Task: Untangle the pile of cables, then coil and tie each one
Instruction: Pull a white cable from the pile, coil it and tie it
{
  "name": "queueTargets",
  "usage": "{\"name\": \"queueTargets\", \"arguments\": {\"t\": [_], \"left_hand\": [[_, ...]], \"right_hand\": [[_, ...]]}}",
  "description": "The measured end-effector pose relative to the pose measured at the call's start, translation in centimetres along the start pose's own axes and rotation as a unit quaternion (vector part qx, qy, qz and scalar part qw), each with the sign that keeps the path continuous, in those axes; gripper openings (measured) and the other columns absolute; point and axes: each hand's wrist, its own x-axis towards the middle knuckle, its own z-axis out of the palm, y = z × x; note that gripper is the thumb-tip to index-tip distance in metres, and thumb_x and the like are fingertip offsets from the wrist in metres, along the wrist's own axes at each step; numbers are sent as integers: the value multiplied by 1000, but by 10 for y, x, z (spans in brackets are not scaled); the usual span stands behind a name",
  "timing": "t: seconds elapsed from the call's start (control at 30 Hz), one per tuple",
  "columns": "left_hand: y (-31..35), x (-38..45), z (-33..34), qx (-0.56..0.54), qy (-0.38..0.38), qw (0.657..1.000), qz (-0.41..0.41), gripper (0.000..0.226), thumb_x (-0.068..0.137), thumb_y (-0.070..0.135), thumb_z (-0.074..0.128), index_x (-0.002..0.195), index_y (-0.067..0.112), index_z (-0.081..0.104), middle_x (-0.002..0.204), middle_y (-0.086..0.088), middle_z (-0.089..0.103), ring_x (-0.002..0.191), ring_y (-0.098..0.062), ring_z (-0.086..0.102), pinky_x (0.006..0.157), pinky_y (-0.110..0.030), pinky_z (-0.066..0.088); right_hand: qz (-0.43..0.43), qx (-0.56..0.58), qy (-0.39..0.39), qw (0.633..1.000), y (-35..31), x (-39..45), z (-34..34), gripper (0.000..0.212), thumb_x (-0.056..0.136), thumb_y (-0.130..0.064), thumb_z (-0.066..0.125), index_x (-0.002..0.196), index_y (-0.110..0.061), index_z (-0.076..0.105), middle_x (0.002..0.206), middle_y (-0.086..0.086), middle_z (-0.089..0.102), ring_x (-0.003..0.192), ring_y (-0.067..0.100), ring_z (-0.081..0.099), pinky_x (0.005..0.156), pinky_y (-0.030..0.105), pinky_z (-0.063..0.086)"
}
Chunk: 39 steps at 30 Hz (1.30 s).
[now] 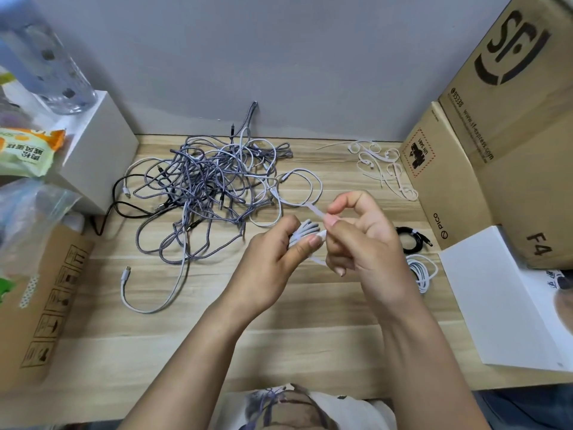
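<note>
A tangled pile of grey braided, white and black cables (210,187) lies on the wooden table (186,336) at the back centre-left. My left hand (273,265) grips a small coil of light grey cable (305,231) above the table. My right hand (362,237) pinches a white tie strip (316,211) that wraps round this coil. A coiled black cable (410,240) and a coiled white cable (421,271) lie to the right of my hands. Loose white ties (381,166) are scattered at the back right.
Cardboard boxes (496,144) stand along the right side, with a white box (496,299) in front of them. On the left are a white box (99,153), a clear bottle (52,66), snack bags (24,150) and a brown carton (46,299).
</note>
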Motion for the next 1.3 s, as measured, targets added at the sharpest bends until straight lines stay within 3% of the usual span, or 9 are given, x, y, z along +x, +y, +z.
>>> {"name": "queueTargets", "arguments": {"t": [0.23,0.37,0.6,0.77,0.93,1.0,1.07,1.17,1.3], "left_hand": [[12,-5,-7,-79,-68,995,7,43,77,51,56,71,16,33,69,-8,32,62,-16,28,49,-27,25],[13,-7,-9,-81,-89,993,8,46,76,50,58,76,9,37,69,-10,35,63,-21,30,52,-32,26],[10,-7,-15,-35,-122,992,24,34,78,48,59,73,21,39,65,1,32,63,-20,28,54,-38,23],[11,-8,-17,-3,-125,992,31,28,77,50,58,69,33,37,61,11,30,59,-11,27,52,-30,21],[11,-7,-17,17,-120,992,36,32,75,52,57,71,27,37,61,10,30,58,-11,27,52,-31,22],[9,-7,-17,85,-116,988,55,33,73,56,51,80,24,47,59,9,32,56,-9,28,51,-29,23],[6,-7,-19,133,-114,983,52,56,73,56,49,103,8,54,60,7,35,55,-10,31,52,-29,25],[0,-7,-20,146,-97,984,28,18,75,40,55,81,24,47,55,6,35,53,-11,30,49,-27,20],[-4,-3,-20,177,-94,980,-4,24,82,22,61,74,27,39,55,9,39,53,-6,37,49,-25,23]], "right_hand": [[58,10,-67,996,1,2,-16,27,71,-1,44,95,-14,41,35,-11,29,30,4,17,37,17,34],[85,-8,-95,992,1,2,-20,32,67,1,45,95,-15,42,35,-11,32,28,3,22,37,18,34],[114,-37,-134,984,4,3,-25,37,67,2,44,98,-17,43,35,-12,33,27,2,29,46,24,29],[122,-24,-150,981,5,4,-26,35,69,2,46,98,-18,44,36,-11,33,29,2,27,43,23,32],[127,-20,-148,981,3,4,-21,31,72,1,49,97,-19,45,40,-5,33,32,3,24,40,20,40],[125,-53,-154,979,4,4,-18,32,80,7,53,97,-19,43,44,0,35,33,3,27,41,20,40],[118,-91,-158,976,9,3,-15,31,90,11,46,97,-19,39,42,-5,36,34,1,30,43,19,40],[73,-215,-122,966,21,5,-10,28,92,0,49,93,-26,38,41,-7,45,40,3,37,50,23,39],[-11,-454,-61,889,36,6,-5,20,87,-23,60,92,-32,43,56,-2,55,58,20,52,61,36,46]]}}
